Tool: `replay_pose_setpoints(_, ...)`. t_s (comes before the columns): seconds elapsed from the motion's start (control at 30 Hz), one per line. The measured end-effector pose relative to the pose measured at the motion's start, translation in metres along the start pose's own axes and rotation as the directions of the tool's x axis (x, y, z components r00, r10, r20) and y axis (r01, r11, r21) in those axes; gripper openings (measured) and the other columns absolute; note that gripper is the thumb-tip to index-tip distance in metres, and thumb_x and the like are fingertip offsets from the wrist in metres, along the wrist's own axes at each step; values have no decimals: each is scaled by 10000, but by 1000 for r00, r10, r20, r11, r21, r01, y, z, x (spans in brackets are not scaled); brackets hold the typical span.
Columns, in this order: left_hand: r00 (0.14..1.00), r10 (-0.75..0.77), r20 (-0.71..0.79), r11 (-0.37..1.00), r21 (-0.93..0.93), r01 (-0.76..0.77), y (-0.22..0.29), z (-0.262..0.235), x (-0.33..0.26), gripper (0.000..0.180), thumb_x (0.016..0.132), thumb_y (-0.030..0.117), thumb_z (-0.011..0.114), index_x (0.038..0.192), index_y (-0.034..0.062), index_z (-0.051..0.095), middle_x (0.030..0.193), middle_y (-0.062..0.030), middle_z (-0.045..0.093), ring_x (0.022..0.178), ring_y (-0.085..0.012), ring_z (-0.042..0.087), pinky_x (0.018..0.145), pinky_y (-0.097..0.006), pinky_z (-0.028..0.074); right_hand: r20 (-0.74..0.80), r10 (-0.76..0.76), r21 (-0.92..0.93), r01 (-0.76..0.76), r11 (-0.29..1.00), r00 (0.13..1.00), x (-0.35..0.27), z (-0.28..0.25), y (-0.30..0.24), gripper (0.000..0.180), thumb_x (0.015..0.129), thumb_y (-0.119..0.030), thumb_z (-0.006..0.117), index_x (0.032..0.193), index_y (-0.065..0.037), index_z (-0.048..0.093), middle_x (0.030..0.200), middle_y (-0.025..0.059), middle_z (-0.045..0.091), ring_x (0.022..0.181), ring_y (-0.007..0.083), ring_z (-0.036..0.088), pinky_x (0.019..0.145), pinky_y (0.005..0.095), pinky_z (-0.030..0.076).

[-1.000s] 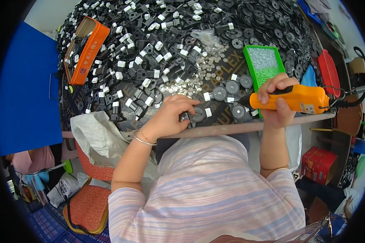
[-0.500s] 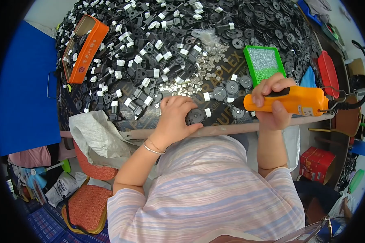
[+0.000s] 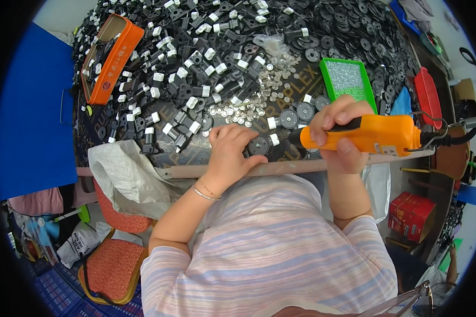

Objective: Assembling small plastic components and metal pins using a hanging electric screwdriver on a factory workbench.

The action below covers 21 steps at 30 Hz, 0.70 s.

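My left hand [image 3: 230, 149] is curled round a black wheel [image 3: 258, 146] at the table's front edge, thumb and fingers on its rim. A white-tipped piece sticks out beside the wheel. In my right hand [image 3: 341, 134] is an orange electric screwdriver [image 3: 388, 135], lying nearly level with its dark nose toward the wheel. The nose is apart from the wheel, and its bit cannot be made out. Just beyond the screwdriver lie several black wheels [image 3: 305, 111] with white-tipped pieces. A green tray [image 3: 369, 87] of small silver screws stands behind my right hand.
Silver discs [image 3: 248, 112] lie scattered mid-table. Black parts with white ends [image 3: 188, 87] heap up at the left, loose black wheels [image 3: 349, 29] at the far right. An orange box [image 3: 112, 68], a red tray [image 3: 427, 95] and a white sack [image 3: 124, 169] edge the work area.
My right hand and the electric screwdriver have moved left, bringing the nose closer to the wheel. My left hand keeps its hold on the wheel, almost unmoved.
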State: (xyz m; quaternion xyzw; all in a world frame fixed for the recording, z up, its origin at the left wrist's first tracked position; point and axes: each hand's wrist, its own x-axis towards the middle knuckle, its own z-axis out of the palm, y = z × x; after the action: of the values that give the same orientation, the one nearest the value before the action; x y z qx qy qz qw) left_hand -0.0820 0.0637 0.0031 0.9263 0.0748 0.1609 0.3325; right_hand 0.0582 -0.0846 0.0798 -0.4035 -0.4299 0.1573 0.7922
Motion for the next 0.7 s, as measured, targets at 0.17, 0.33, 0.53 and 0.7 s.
replay_pose_setpoints(0.17, 1000, -3, -12, 1000, -1, 3, 1, 1, 2, 490, 539, 323, 785, 928, 76, 620, 930, -28, 594, 958, -215, 500, 895, -372, 263, 10, 12, 0, -12, 1000, 1000, -1, 1, 1, 305, 778, -196, 643, 953, -31, 456, 846, 103, 467, 594, 158, 521, 555, 291, 453)
replay_pose_setpoints(0.33, 1000, 0, -22, 1000, -15, 0, 0, 6, 3, 491, 543, 326, 784, 940, 82, 625, 938, -27, 596, 962, -215, 498, 902, -377, 260, 12, 8, -7, -8, 1000, 1000, -1, 4, 1, 300, 779, -191, 638, 955, -30, 456, 844, 102, 467, 594, 156, 520, 553, 287, 452)
replay_pose_setpoints(0.53, 1000, -3, -30, 1000, 5, 3, 2, 4, 3, 490, 540, 319, 787, 940, 84, 627, 943, -25, 597, 974, -218, 492, 912, -385, 254, 14, 25, -2, -25, 1000, 1000, -1, 4, 2, 293, 779, -182, 635, 956, -29, 458, 847, 100, 469, 594, 157, 520, 556, 289, 453)
replay_pose_setpoints(0.7, 999, -4, -53, 1000, 17, 5, 2, 6, 3, 500, 518, 329, 805, 914, 86, 620, 932, -23, 596, 954, -220, 498, 893, -378, 267, 19, 30, 11, -30, 999, 999, 0, 6, 4, 292, 775, -179, 639, 953, -23, 469, 850, 104, 473, 594, 160, 523, 555, 287, 452)
